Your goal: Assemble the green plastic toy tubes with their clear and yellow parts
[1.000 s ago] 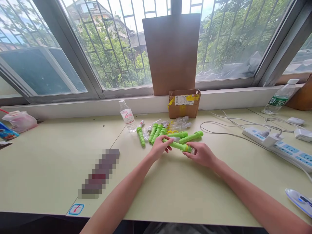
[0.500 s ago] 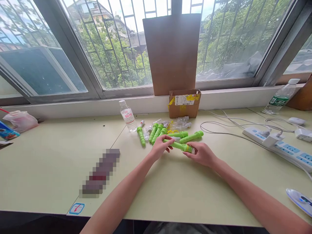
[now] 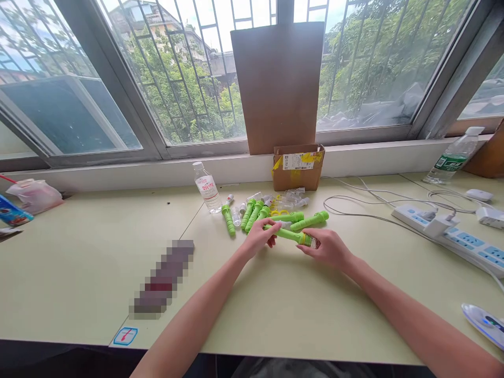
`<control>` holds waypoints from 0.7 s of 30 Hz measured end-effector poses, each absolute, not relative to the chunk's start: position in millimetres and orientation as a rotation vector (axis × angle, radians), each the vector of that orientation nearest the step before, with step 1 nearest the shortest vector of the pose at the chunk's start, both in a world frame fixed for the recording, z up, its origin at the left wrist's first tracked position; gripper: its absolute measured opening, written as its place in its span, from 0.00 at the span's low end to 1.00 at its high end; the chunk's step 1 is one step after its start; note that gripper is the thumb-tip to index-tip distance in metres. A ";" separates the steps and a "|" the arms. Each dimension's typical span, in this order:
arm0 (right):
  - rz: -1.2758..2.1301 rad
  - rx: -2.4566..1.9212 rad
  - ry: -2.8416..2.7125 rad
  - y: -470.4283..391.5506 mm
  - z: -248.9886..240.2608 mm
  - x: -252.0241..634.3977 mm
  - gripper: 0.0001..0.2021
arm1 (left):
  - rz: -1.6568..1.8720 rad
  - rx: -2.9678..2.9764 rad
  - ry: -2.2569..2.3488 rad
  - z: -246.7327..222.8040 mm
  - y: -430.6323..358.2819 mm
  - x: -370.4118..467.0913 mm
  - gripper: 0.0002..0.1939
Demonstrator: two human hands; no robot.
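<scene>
A green plastic flashlight [image 3: 290, 234] with a yellow ring lies across both my hands above the table. My left hand [image 3: 260, 236] is closed around its narrow tail end. With the fingers of my right hand [image 3: 326, 248] I grip the clear ribbed cap [image 3: 314, 242] at its wide end, and part of that cap is hidden by them. Just beyond my hands lie several similar green flashlights, among them one on the right [image 3: 310, 221] and one on the left [image 3: 228, 220]. Clear plastic parts [image 3: 293, 196] and yellow rings [image 3: 279, 212] are heaped behind them.
A small cardboard box [image 3: 297, 181] stands against the sill. Left of the heap is a water bottle [image 3: 208, 188]; another bottle [image 3: 452, 160] stands far right. A power strip [image 3: 464, 239] with cables lies on the right. A blurred dark object [image 3: 163, 278] rests left of my forearm.
Both hands keep their hold on the flashlight, nearly in place. The right fingers and the clear cap have shifted very slightly. The other things lie as before.
</scene>
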State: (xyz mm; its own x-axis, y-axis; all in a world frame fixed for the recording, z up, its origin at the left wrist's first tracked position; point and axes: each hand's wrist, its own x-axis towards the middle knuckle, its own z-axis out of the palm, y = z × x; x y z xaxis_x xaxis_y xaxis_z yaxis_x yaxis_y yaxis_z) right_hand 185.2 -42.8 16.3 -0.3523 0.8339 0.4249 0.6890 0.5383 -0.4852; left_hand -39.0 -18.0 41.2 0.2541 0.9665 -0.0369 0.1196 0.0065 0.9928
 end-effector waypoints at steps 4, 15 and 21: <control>0.294 -1.231 -2.129 -41.5 15.2 185.6 0.14 | 0.963 1.390 1.060 42.1 -16.6 -40.4 0.20; 0.377 -1.216 -2.103 -38.9 9.8 186.6 0.17 | 0.959 1.437 0.977 42.5 -15.1 -44.3 0.20; 0.085 -1.152 -2.169 -39.1 9.5 188.4 0.18 | 0.853 1.440 1.062 46.1 -16.9 -44.3 0.19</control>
State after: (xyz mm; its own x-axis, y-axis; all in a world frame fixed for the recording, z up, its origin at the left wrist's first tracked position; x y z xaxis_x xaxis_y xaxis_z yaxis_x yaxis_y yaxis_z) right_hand 188.4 -39.1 9.5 -0.3850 0.7561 0.5293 0.7125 0.6080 -0.3503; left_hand -44.3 -16.9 46.1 0.3391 0.9393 -0.0531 0.1500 0.0017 0.9887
